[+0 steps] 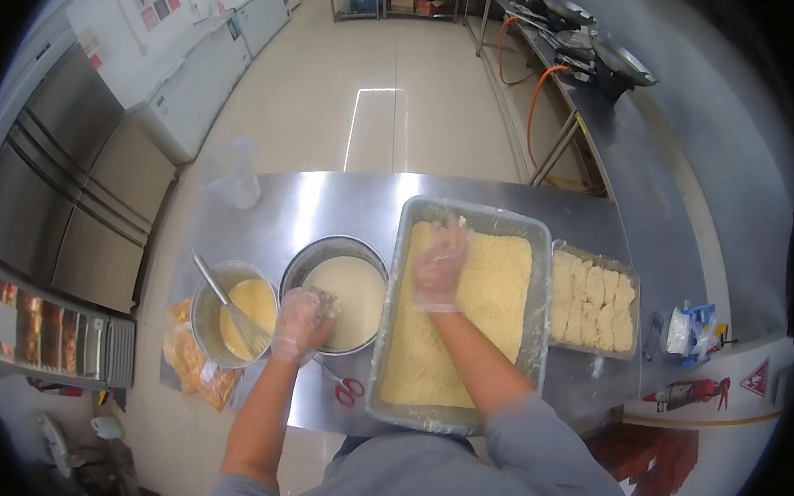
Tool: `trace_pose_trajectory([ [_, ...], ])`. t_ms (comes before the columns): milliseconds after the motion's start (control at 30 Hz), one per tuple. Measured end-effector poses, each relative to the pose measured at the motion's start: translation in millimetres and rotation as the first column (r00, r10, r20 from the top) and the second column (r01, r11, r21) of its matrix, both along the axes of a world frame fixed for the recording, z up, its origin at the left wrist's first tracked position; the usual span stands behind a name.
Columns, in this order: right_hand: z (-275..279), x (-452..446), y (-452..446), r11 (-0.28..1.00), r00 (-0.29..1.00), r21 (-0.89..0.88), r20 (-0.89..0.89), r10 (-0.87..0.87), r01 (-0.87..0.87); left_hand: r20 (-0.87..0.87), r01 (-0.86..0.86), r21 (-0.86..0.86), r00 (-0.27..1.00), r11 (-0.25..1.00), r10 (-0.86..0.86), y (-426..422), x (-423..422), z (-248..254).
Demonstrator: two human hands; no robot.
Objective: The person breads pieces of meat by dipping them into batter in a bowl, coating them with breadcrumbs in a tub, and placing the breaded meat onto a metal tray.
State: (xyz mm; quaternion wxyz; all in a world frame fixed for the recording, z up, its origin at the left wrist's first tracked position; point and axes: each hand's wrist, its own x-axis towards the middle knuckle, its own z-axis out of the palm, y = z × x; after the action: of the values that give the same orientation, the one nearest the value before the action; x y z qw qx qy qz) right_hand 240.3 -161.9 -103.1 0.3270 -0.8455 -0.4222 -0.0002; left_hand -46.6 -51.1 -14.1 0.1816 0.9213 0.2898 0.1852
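My left hand (301, 324), in a clear plastic glove, is over the near-left rim of a round metal pan (290, 269) of whitish batter (350, 290). Its fingers are curled and smeared with pale clumps; whatever they may hold is hidden. My right hand (441, 264), also gloved, is over the far left part of a grey rectangular tub (536, 345) of yellow breadcrumbs (449, 367). Pale crumbs cling to its bent fingertips, and I cannot make out what is between them. Right of the tub, a clear tray (594, 350) holds rows of pale strips (596, 299).
On the steel table (328, 199) are a metal pot (197, 323) of yellow liquid with a whisk (240, 321), red-handled scissors (348, 392), a clear jug (235, 177) and an orange-filled bag (202, 364). Woks (622, 62) line the right counter. Fridges (69, 168) stand left.
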Motion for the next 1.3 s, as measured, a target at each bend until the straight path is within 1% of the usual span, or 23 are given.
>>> trace_pose_trajectory([
  [33,-7.3,-8.4,1.4,0.985,0.987,-0.170,0.158,-0.010,0.037,-0.008,0.002,-0.001,1.000,1.000,-0.002,-1.7,0.1,0.8],
  [133,-15.8,-2.0,7.3,0.998,0.977,-0.054,0.210,0.025,-0.014,0.003,0.016,-0.017,1.000,1.000,-0.016,0.7,1.4,1.8],
  [167,-16.4,8.5,13.4,0.995,0.963,0.091,0.262,-0.056,0.033,0.018,0.018,-0.026,1.000,0.999,-0.018,3.1,3.2,1.3],
  [233,-20.4,32.2,28.0,0.925,0.922,0.374,0.330,-0.201,0.068,-0.075,0.034,0.044,0.997,0.998,-0.030,9.5,5.8,-0.3],
  [267,-31.1,25.1,19.5,0.961,0.946,0.271,0.294,-0.138,0.056,-0.139,0.045,0.064,0.990,0.997,-0.036,7.4,-0.7,-2.9],
  [333,-39.1,7.4,5.1,0.997,0.978,0.077,0.203,-0.036,0.020,-0.049,0.035,0.026,0.998,0.999,-0.034,6.5,-5.5,-11.4],
  [367,-39.1,7.0,10.1,0.995,0.981,0.098,0.195,-0.007,-0.013,0.002,0.040,0.019,0.999,0.999,-0.040,9.8,-3.4,-12.7],
  [433,-27.9,7.4,2.6,0.991,0.982,0.118,0.185,0.036,-0.058,-0.029,0.019,-0.016,0.999,1.000,-0.020,6.4,-1.8,-9.8],
  [533,-7.5,28.7,-11.1,0.920,0.995,0.385,0.037,-0.095,0.074,-0.018,0.017,-0.006,1.000,1.000,-0.017,9.2,3.0,-1.5],
  [567,-9.0,37.5,-24.0,0.958,0.992,0.266,-0.093,-0.080,0.103,-0.010,0.010,-0.006,1.000,1.000,-0.010,6.1,-0.3,-0.9],
  [633,-13.4,56.3,-64.7,0.993,0.935,0.001,-0.337,-0.108,0.115,-0.027,0.016,-0.041,0.999,0.999,-0.017,5.7,-0.8,3.8],
  [667,-14.7,61.7,-76.5,0.995,0.932,-0.102,-0.359,-0.049,0.013,-0.030,0.025,-0.056,0.999,0.998,-0.026,5.9,1.9,5.7],
  [733,-29.9,76.1,-92.0,0.937,0.908,-0.291,-0.415,0.057,-0.192,-0.017,0.019,-0.023,1.000,1.000,-0.019,5.3,3.1,5.7],
  [800,-51.8,83.8,-97.8,0.919,0.903,-0.249,-0.383,0.197,-0.306,-0.019,0.010,-0.019,1.000,1.000,-0.011,4.3,2.3,5.5],
  [867,-55.6,95.3,-95.2,0.845,0.834,-0.319,-0.500,0.234,-0.429,-0.035,0.004,-0.037,0.999,0.999,-0.005,5.4,1.8,2.7],
  [900,-8.6,91.6,-83.3,0.771,0.762,-0.392,-0.623,0.180,-0.502,-0.037,-0.013,-0.047,0.999,0.999,0.012,5.1,0.8,-0.6],
  [967,49.5,85.9,-66.2,0.641,0.678,-0.501,-0.734,0.040,-0.581,-0.043,-0.049,-0.064,0.998,0.997,0.047,5.9,-0.6,-7.3],
  [1033,67.6,83.0,-57.6,0.533,0.674,-0.609,-0.732,-0.093,-0.587,0.007,-0.009,-0.079,1.000,0.997,0.009,8.4,0.3,-8.7],
  [1067,65.8,82.3,-57.2,0.537,0.675,-0.607,-0.732,-0.091,-0.586,0.033,0.009,-0.091,0.999,0.996,-0.006,8.5,-0.4,-10.7],
  [1133,57.3,83.1,-56.9,0.539,0.679,-0.608,-0.729,-0.088,-0.583,-0.007,0.008,-0.071,1.000,0.997,-0.008,6.3,0.1,-2.1],
  [1200,23.9,88.4,-62.4,0.582,0.762,-0.585,-0.640,0.097,-0.565,-0.018,0.005,-0.052,1.000,0.999,-0.005,5.2,-0.4,-0.9],
  [1233,18.2,87.9,-63.8,0.603,0.793,-0.569,-0.581,0.186,-0.559,-0.010,0.004,-0.040,1.000,0.999,-0.004,5.3,-0.6,-2.3],
  [1300,17.5,86.6,-67.5,0.693,0.773,-0.474,-0.604,0.192,-0.543,0.001,0.011,-0.033,1.000,0.999,-0.011,5.4,-0.4,-2.7],
])
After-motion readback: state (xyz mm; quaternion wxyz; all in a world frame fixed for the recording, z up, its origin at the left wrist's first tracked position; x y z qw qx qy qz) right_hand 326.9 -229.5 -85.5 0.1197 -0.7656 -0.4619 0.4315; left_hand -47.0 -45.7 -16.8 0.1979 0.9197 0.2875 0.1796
